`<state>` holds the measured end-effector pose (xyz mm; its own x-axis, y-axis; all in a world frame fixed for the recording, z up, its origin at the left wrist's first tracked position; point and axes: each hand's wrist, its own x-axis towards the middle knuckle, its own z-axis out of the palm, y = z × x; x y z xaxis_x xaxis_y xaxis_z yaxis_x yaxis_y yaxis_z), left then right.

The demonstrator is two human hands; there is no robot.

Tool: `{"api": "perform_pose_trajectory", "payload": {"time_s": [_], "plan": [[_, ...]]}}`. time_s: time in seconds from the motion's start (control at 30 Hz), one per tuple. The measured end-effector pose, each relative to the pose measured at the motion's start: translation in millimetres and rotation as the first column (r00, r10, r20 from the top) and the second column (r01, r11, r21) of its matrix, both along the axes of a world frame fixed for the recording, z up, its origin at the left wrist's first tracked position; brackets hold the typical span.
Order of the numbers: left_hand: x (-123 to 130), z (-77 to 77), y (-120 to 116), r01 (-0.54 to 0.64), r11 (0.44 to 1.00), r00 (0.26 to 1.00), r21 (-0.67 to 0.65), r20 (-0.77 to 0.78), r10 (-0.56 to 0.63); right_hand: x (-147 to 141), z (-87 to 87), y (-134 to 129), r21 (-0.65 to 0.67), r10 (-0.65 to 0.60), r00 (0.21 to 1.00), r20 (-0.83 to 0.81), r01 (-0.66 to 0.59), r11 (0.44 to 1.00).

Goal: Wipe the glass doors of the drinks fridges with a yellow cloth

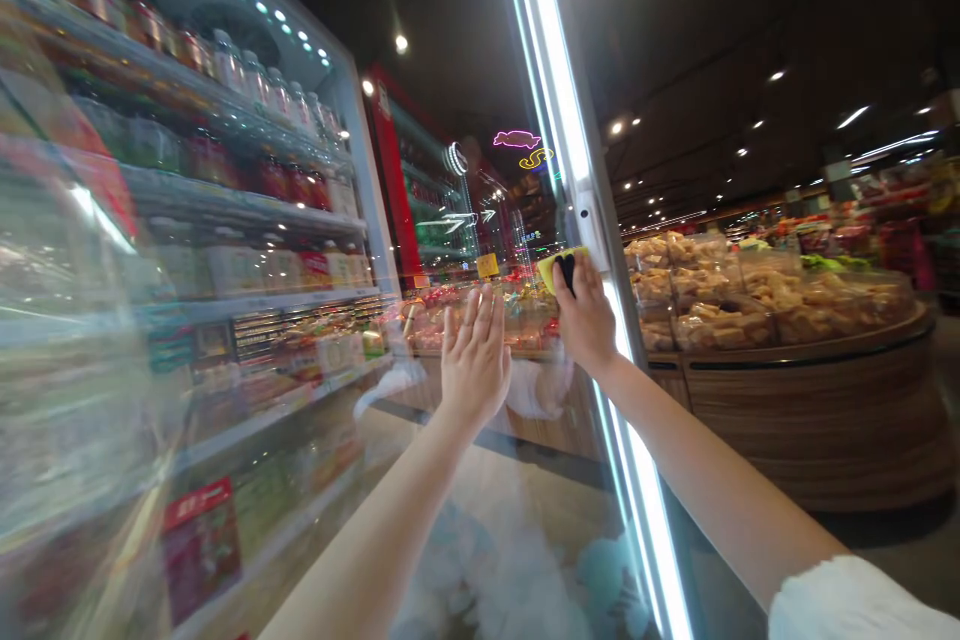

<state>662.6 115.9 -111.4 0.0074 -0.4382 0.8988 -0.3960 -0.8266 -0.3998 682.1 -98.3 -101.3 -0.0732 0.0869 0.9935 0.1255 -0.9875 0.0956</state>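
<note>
A glass door [480, 480] with a bright light strip along its right edge fills the middle of the view. Flat against the glass lies my left hand [475, 355], fingers stretched upward and holding nothing. My right hand [588, 320] presses a yellow and black sponge [559, 270] to the glass beside the lit frame [559, 50]. The hand covers part of the sponge. A small lock plate [586, 213] sits on the frame just above my right hand.
At left, blurred refrigerator shelves [300, 305] hold several bottles [255, 80] and packs. To the right stands a rounded wooden display counter [810, 410] heaped with packaged goods [720, 290]. Reflections of neon signs and lights overlay the glass.
</note>
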Motion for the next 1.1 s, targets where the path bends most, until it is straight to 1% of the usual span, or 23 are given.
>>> {"api": "perform_pose_trajectory", "payload": {"time_s": [0.07, 0.1, 0.13, 0.23, 0.27, 0.3, 0.33, 0.43, 0.47, 0.5, 0.53, 0.57, 0.67, 0.7, 0.73, 0.77, 0.83, 0.9, 0.97, 1.03, 1.1], "plan": [[-0.2, -0.3, -4.3, 0.003, 1.000, 1.000, 0.006, 0.001, -0.003, 2.2, 5.2, 0.5, 0.031, 0.018, 1.000, 0.018, -0.018, 0.999], [-0.4, -1.3, -5.7, 0.005, 1.000, 1.000, 0.014, 0.004, -0.005, 2.7, 2.0, 1.0, 0.031, 0.024, 0.999, 0.022, -0.025, 0.999], [-0.6, -2.9, -6.4, 0.007, 1.000, 1.000, 0.024, 0.008, -0.007, 2.8, -5.0, 1.3, 0.025, 0.026, 0.999, 0.019, -0.027, 0.999], [-1.4, -9.7, -5.4, 0.013, 0.998, 1.000, 0.053, 0.026, -0.014, 1.3, -34.0, 0.2, -0.004, 0.012, 1.000, -0.017, -0.012, 1.000], [-1.7, -11.8, -4.7, 0.014, 0.998, 0.999, 0.061, 0.031, -0.016, 0.5, -40.1, -0.4, -0.002, 0.002, 1.000, -0.028, -0.002, 1.000], [-2.1, -13.5, -4.2, 0.016, 0.998, 0.999, 0.066, 0.036, -0.019, -0.1, -42.1, -0.7, 0.009, -0.007, 0.999, -0.036, 0.007, 1.000], [-2.5, -14.6, -4.2, 0.019, 0.997, 0.999, 0.069, 0.039, -0.022, -0.5, -40.2, -0.6, 0.029, -0.013, 0.999, -0.042, 0.014, 0.999], [-3.5, -16.3, -7.2, 0.029, 0.997, 0.999, 0.065, 0.042, -0.031, -0.4, -24.0, 2.3, 0.100, -0.006, 0.999, -0.035, 0.009, 0.995], [-3.6, -16.9, -8.7, 0.031, 0.997, 0.999, 0.064, 0.041, -0.034, 0.1, -21.5, 3.5, 0.111, 0.001, 1.000, -0.025, 0.002, 0.994], [-3.7, -18.1, -10.1, 0.032, 0.998, 0.999, 0.062, 0.039, -0.034, 0.6, -23.1, 4.5, 0.114, 0.007, 1.000, -0.017, -0.005, 0.993], [-3.6, -19.9, -11.1, 0.031, 0.998, 0.999, 0.061, 0.036, -0.033, 1.2, -29.0, 5.1, 0.114, 0.010, 1.000, -0.009, -0.009, 0.993], [-3.5, -22.2, -11.7, 0.029, 0.998, 0.999, 0.059, 0.031, -0.031, 1.9, -38.5, 5.2, 0.113, 0.011, 1.000, -0.005, -0.011, 0.994], [-3.1, -31.2, -10.9, 0.025, 0.998, 1.000, 0.052, 0.018, -0.025, 4.2, -70.7, 3.7, 0.115, 0.024, 1.000, -0.016, -0.022, 0.993], [-3.1, -33.8, -10.2, 0.025, 0.998, 1.000, 0.050, 0.015, -0.025, 4.8, -76.3, 3.2, 0.120, 0.040, 0.999, -0.022, -0.037, 0.992], [-3.2, -35.9, -9.6, 0.025, 0.999, 1.000, 0.048, 0.011, -0.026, 5.0, -77.4, 3.2, 0.127, 0.060, 0.998, -0.028, -0.056, 0.990], [-3.3, -37.2, -9.3, 0.026, 0.999, 1.000, 0.044, 0.006, -0.026, 4.7, -74.4, 3.5, 0.139, 0.085, 0.996, -0.030, -0.080, 0.987], [-3.8, -38.2, -9.2, 0.026, 0.999, 1.000, 0.035, -0.009, -0.026, 2.6, -61.8, 5.1, 0.162, 0.136, 0.991, -0.021, -0.130, 0.978], [-4.4, -38.0, -9.3, 0.029, 0.999, 0.999, 0.031, -0.021, -0.029, -1.7, -53.0, 6.1, 0.142, 0.174, 0.985, -0.008, -0.171, 0.975], [-4.9, -38.4, -8.5, 0.035, 0.999, 0.999, 0.026, -0.023, -0.034, -7.1, -57.2, 4.1, 0.069, 0.191, 0.981, -0.023, -0.189, 0.980], [-5.3, -40.3, -6.4, 0.043, 0.999, 0.999, 0.021, -0.016, -0.043, -11.7, -70.4, -0.8, -0.013, 0.180, 0.981, -0.067, -0.181, 0.983], [-5.6, -42.9, -3.5, 0.050, 0.999, 0.999, 0.017, -0.006, -0.050, -13.6, -80.1, -4.6, -0.038, 0.160, 0.983, -0.092, -0.164, 0.986]]}}
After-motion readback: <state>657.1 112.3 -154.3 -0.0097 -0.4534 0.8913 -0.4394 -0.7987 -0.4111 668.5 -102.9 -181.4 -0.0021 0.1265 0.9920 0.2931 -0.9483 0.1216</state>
